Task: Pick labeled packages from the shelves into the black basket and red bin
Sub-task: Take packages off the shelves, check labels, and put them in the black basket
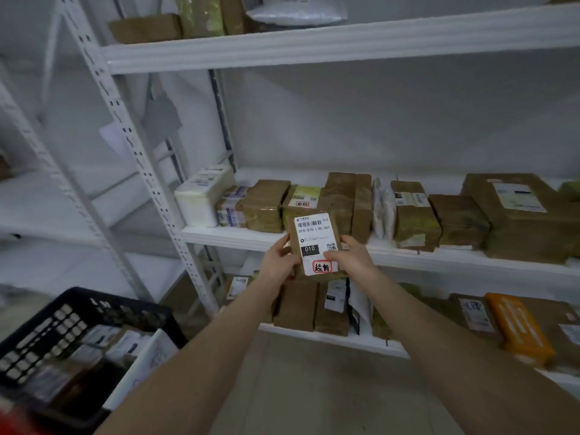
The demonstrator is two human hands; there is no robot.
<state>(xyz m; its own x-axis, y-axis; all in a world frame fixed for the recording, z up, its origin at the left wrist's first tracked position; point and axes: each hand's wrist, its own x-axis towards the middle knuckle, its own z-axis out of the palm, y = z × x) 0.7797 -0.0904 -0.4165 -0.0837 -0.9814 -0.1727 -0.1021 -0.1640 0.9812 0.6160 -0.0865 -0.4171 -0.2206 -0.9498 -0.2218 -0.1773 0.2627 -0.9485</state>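
Note:
A small brown package (315, 237) with a white label reading 010 is held upright in front of the middle shelf (238, 238). My left hand (279, 260) grips its left edge and my right hand (351, 257) grips its right edge, thumb on the label. The black basket (94, 309) stands at the lower left with several packages inside. A blurred strip of the red bin (12, 426) shows at the bottom left corner.
Several brown taped boxes (414, 215) and a white box (201, 196) line the middle shelf. The lower shelf holds more parcels and an orange package (518, 328). A white perforated upright (135, 152) stands left of the shelves. Bare floor lies below my arms.

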